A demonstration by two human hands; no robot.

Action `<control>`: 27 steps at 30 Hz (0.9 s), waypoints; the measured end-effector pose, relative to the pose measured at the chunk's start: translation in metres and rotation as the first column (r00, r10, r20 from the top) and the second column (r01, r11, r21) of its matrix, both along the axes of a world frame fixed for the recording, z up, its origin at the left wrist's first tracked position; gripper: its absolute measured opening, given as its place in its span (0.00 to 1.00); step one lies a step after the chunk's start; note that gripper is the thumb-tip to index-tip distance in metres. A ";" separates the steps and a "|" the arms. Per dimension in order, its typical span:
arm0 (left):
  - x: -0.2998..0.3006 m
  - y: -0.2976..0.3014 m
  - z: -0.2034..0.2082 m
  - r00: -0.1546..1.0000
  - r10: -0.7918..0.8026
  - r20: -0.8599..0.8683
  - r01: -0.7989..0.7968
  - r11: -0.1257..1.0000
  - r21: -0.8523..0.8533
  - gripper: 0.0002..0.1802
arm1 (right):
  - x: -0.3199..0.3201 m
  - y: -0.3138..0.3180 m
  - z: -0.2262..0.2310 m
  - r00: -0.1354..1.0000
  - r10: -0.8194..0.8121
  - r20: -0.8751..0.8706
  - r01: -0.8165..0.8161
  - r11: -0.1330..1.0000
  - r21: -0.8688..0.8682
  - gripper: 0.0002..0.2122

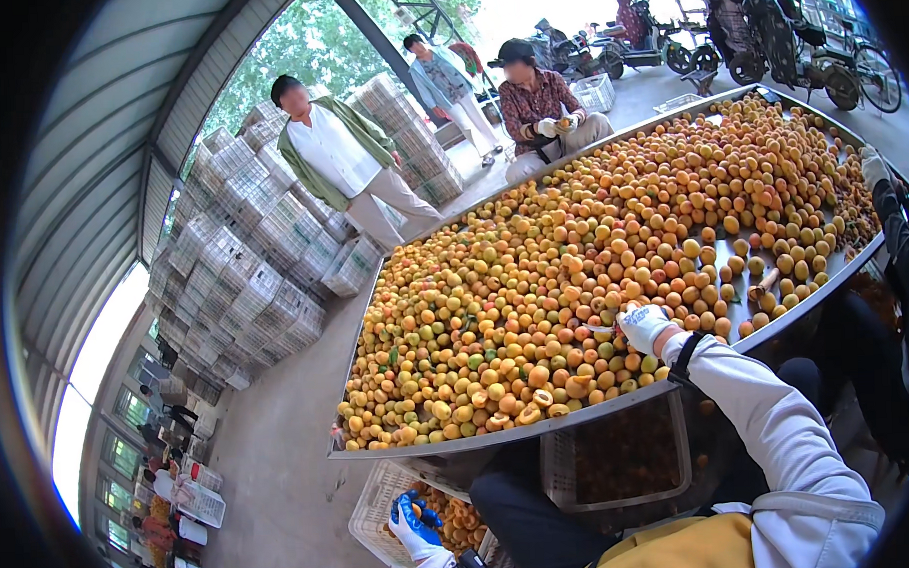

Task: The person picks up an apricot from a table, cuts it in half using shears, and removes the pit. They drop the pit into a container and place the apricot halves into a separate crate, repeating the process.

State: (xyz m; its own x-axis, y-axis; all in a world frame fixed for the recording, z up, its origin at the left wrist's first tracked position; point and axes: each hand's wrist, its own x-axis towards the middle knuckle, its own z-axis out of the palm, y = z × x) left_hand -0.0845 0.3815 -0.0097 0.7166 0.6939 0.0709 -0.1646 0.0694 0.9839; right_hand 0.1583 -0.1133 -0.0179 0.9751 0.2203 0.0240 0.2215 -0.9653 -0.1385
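Observation:
Over a white plastic crate (368, 522) of halved apricots (461, 519), my left hand (415, 531), in a white and blue-coated glove, has its fingers curled. A bit of orange fruit shows between them, seemingly an apricot. My right hand (644, 327), in a white glove, is closed at the near side of the apricot heap (535, 291). From its fingers a thin pale tool, seemingly a small knife (602, 329), sticks out to the left; its handle is hidden. A few cut apricots (529, 414) lie by the table's near rim (500, 441).
Another crate (685, 446) stands under the table. A co-worker's gloved hand (874, 167) rests at the right rim. Across the table a person (539, 111) sits handling fruit; two others stand behind. Stacked crates (243, 261) rise at left, and scooters (646, 47) are parked behind.

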 end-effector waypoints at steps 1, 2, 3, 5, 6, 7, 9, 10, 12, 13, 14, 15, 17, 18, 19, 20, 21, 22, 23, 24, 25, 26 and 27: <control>0.000 0.002 -0.001 1.000 -0.003 0.010 0.003 1.000 -0.018 0.14 | -0.002 0.000 0.003 1.000 0.002 0.004 -0.002 1.000 0.000 0.11; 0.001 0.004 -0.002 1.000 -0.002 0.014 0.002 1.000 -0.019 0.14 | -0.005 0.000 0.006 1.000 -0.001 0.003 0.001 1.000 -0.021 0.12; 0.002 0.007 -0.004 1.000 0.010 -0.018 -0.010 0.999 -0.033 0.13 | -0.008 0.001 0.008 1.000 -0.002 0.001 0.003 0.999 -0.042 0.13; 0.003 0.014 -0.009 0.999 0.022 -0.047 -0.024 0.999 -0.047 0.13 | -0.006 -0.002 -0.001 1.000 0.016 0.014 -0.016 0.999 -0.028 0.14; 0.003 0.016 -0.010 0.998 0.015 -0.054 -0.018 0.999 -0.049 0.13 | -0.006 -0.005 -0.003 0.999 0.031 0.022 -0.030 0.999 -0.013 0.15; 0.003 0.018 -0.012 0.998 0.008 -0.061 -0.011 0.999 -0.050 0.13 | -0.006 -0.007 -0.006 0.999 0.044 0.008 -0.044 0.999 -0.005 0.16; -0.001 0.023 -0.015 0.998 0.007 -0.060 -0.009 1.000 -0.022 0.13 | -0.011 -0.011 -0.007 0.999 0.044 0.005 -0.044 0.999 0.005 0.16; -0.004 0.026 -0.016 0.998 0.009 -0.062 -0.008 1.000 0.008 0.12 | -0.013 -0.011 -0.006 0.999 0.047 0.000 -0.047 0.999 0.017 0.16; -0.015 0.036 -0.014 0.998 0.027 -0.053 -0.028 0.999 -0.023 0.12 | -0.020 -0.008 -0.003 0.999 0.044 0.017 -0.045 0.994 0.097 0.18; -0.020 0.037 -0.008 0.999 0.030 -0.041 -0.032 0.998 -0.053 0.12 | -0.013 -0.009 -0.016 0.997 0.040 0.073 -0.047 0.994 0.096 0.20; -0.023 0.038 0.001 0.998 0.027 -0.048 -0.028 0.999 -0.027 0.12 | -0.008 -0.011 -0.030 0.991 0.043 0.127 -0.055 0.994 0.095 0.21; -0.032 0.040 0.017 0.996 0.062 -0.057 -0.063 0.998 -0.003 0.11 | -0.008 -0.004 -0.032 0.975 0.085 0.203 -0.114 0.985 0.133 0.17; -0.035 0.063 0.042 0.997 0.051 0.058 -0.046 0.995 -0.093 0.11 | -0.012 0.000 -0.030 0.996 0.012 0.093 -0.040 0.952 0.303 0.11; -0.014 0.051 0.071 0.996 0.078 0.050 -0.080 0.996 0.032 0.17 | 0.003 -0.036 -0.073 0.981 -0.006 0.195 -0.081 0.897 0.434 0.12; -0.010 0.059 0.093 0.990 0.136 0.048 -0.138 0.990 0.039 0.24 | -0.002 -0.035 -0.062 0.999 -0.053 -0.012 0.051 0.838 0.543 0.18; -0.012 0.085 0.111 0.989 0.037 0.141 -0.052 0.993 0.105 0.29 | 0.002 -0.049 -0.071 0.985 0.110 0.133 -0.156 0.896 0.415 0.23; -0.011 0.096 0.136 0.981 0.116 0.157 -0.132 0.986 0.102 0.30 | -0.001 -0.047 -0.067 0.984 0.088 0.158 -0.129 0.953 0.273 0.25; -0.015 0.111 0.156 0.975 0.156 0.161 -0.184 0.968 0.172 0.31 | -0.003 -0.048 -0.063 0.978 0.056 0.201 -0.083 0.988 0.128 0.27; -0.021 0.131 0.179 0.966 0.205 0.156 -0.233 0.954 0.189 0.32 | -0.002 -0.047 -0.063 0.974 0.072 0.216 -0.097 0.990 0.107 0.27; -0.028 0.148 0.203 0.964 0.236 0.121 -0.258 0.940 0.222 0.33 | 0.000 -0.046 -0.067 0.971 0.071 0.230 -0.094 0.992 0.088 0.28; -0.038 0.167 0.223 0.955 0.277 0.109 -0.296 0.914 0.275 0.35 | 0.006 -0.044 -0.071 0.975 0.041 0.218 -0.055 0.997 0.059 0.28; -0.049 0.184 0.240 0.946 0.314 0.081 -0.324 0.903 0.283 0.36 | 0.006 -0.041 -0.068 0.968 0.080 0.237 -0.090 0.995 0.035 0.27; -0.061 0.199 0.257 0.932 0.358 0.051 -0.356 0.882 0.309 0.37 | 0.006 -0.036 -0.061 0.979 0.098 0.177 -0.102 0.995 0.013 0.26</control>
